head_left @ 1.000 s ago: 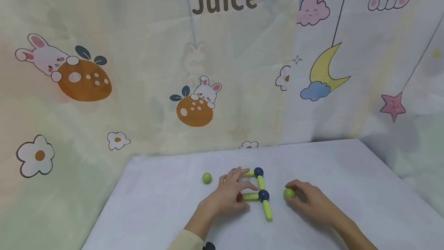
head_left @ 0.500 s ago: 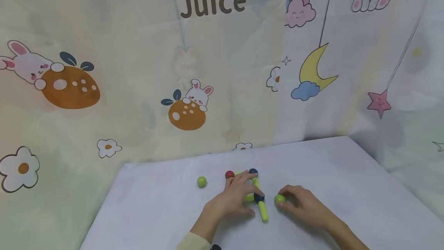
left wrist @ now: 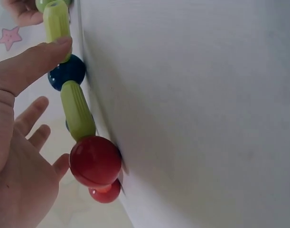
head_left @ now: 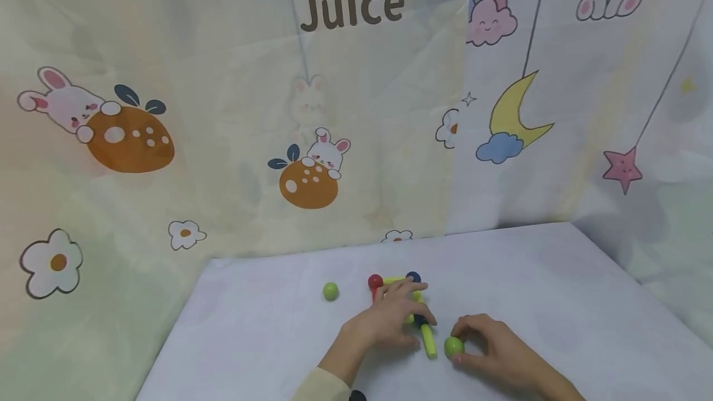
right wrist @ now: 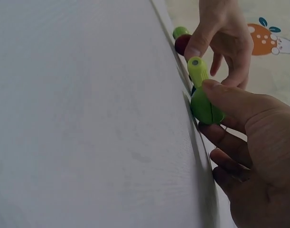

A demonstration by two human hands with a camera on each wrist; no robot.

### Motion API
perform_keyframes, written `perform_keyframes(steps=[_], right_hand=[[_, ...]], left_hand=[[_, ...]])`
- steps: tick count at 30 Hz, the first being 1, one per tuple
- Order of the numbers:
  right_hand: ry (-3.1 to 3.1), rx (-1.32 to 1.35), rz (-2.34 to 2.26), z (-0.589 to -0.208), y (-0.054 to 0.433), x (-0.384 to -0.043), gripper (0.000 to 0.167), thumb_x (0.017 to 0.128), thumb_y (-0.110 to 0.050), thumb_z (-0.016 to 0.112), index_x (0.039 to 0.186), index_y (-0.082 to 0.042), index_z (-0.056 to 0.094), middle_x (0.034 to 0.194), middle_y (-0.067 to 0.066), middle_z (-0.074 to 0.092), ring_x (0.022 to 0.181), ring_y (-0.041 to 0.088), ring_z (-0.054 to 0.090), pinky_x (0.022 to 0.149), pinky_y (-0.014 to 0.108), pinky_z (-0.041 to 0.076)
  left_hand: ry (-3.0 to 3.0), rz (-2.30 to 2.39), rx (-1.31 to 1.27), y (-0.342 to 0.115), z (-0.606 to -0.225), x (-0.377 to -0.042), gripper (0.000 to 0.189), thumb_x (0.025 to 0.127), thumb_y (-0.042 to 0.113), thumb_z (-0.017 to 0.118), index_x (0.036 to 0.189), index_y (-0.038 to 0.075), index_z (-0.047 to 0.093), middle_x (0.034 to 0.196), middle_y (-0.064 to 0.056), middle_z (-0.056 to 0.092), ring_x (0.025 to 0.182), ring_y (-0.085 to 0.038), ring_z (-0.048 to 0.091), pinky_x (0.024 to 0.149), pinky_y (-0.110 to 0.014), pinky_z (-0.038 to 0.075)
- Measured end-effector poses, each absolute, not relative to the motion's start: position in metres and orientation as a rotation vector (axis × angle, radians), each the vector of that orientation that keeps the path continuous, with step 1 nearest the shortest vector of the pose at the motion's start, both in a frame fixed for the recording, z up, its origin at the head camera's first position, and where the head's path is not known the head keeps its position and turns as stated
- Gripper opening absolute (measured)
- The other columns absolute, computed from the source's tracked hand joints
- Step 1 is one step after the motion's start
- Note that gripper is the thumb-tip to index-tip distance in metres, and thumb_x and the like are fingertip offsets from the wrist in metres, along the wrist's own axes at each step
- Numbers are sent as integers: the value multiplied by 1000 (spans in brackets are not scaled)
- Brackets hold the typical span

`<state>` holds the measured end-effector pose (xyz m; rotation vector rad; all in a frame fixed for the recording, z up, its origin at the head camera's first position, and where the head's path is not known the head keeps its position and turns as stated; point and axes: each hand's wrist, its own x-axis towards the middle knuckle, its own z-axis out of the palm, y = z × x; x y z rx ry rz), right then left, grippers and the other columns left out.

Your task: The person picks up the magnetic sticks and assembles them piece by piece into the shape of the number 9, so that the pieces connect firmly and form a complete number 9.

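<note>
A flat frame of magnetic rods and balls lies on the table. Its red ball (head_left: 375, 281) is at the far left corner and a navy ball (head_left: 413, 277) at the far right. My left hand (head_left: 387, 322) spreads loosely over it, covering much of the frame; a second navy ball (left wrist: 68, 71) is near the thumb in the left wrist view. A yellow-green rod (head_left: 429, 342) points toward me, its near end free. Just right of that end, my right hand (head_left: 496, 351) pinches a green ball (head_left: 453, 347) between thumb and fingers, a small gap away.
Another green ball (head_left: 330, 291) lies alone left of the frame. The white table (head_left: 250, 327) ends at a printed fabric backdrop (head_left: 234, 141). A small dark object (head_left: 358, 395) shows at the bottom edge by the left sleeve.
My right hand has brought the green ball nearer to me, beside the rod's free end. The left hand has shifted right over the frame, uncovering the far red ball.
</note>
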<state>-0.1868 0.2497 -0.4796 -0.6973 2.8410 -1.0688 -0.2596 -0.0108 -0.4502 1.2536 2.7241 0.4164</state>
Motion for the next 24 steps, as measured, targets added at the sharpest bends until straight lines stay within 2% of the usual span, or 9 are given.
perform_keyframes(steps=[6, 13, 20, 24], right_hand=[[2817, -812, -1148, -480, 250, -176, 24, 91, -47, 75, 109, -35, 65, 107, -23, 65, 104, 2, 59, 90, 27, 50], [2777, -846, -1167, -482, 246, -170, 23, 92, -45, 74, 111, -35, 66, 106, -23, 64, 102, 2, 58, 88, 25, 49], [2659, -694, -1166, -477, 237, -165, 25, 90, -48, 76, 110, -36, 67, 105, -22, 65, 101, 1, 58, 88, 23, 49], [2606, -710, -1191, -479, 235, -164, 26, 91, -47, 75, 112, -35, 67, 107, -21, 66, 101, 2, 58, 87, 24, 51]], left_hand=[[2718, 361, 1271, -3, -453, -261, 36, 85, 28, 84, 112, 49, 73, 158, 10, 42, 154, -22, 25, 113, -54, 32], [2707, 357, 1245, -2, -454, -260, 32, 87, 26, 83, 107, 50, 73, 154, 11, 47, 150, -18, 31, 110, -54, 32], [2699, 376, 1244, -1, -459, -262, 28, 89, 27, 80, 105, 48, 72, 150, 12, 50, 147, -17, 34, 109, -54, 34], [2690, 398, 1230, -1, -461, -261, 26, 89, 28, 79, 104, 48, 72, 149, 14, 50, 146, -16, 33, 110, -54, 34]])
